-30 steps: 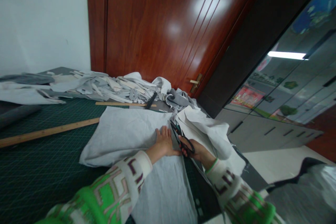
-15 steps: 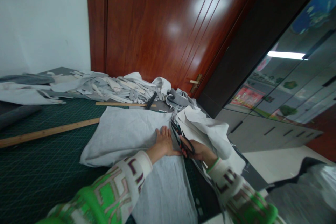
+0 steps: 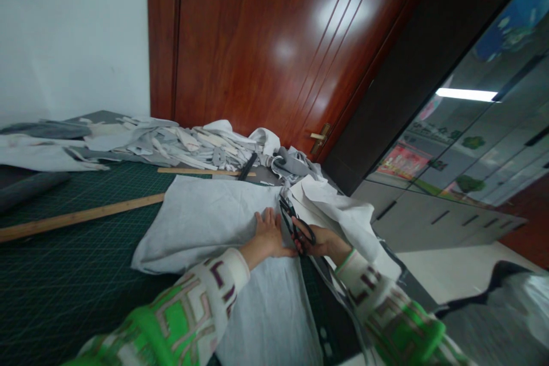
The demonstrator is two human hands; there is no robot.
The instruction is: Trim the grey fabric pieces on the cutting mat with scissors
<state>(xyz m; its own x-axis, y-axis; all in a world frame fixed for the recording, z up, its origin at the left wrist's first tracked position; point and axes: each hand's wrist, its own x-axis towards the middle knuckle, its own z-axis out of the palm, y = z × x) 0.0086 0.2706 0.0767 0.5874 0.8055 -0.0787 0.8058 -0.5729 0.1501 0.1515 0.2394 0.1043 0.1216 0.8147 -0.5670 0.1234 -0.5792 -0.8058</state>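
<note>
Light grey cloth (image 3: 210, 211) lies folded on the green cutting mat (image 3: 86, 274), a lower part of it running toward me. My left hand (image 3: 269, 237) presses flat on the cloth near its right edge, fingers stretched out. Just to the right, my right hand (image 3: 315, 238) grips black-handled scissors (image 3: 307, 231), fingers through the loops. The blades point away from me along the right edge of the cloth. Whether cloth lies between the blades I cannot tell.
Behind the cloth lies a long heap of fabric scraps (image 3: 193, 146) against the wooden door (image 3: 249, 40). A wooden ruler (image 3: 86, 217) rests at left, a thinner strip (image 3: 184, 171) farther back. White pieces (image 3: 343, 211) spread right of the scissors. A grey bag-like bundle (image 3: 497, 314) sits lower right.
My right hand and the scissors have shifted very slightly, the handles looking a little closer together. My left hand stays pressed on the cloth. The whole view has moved slightly.
</note>
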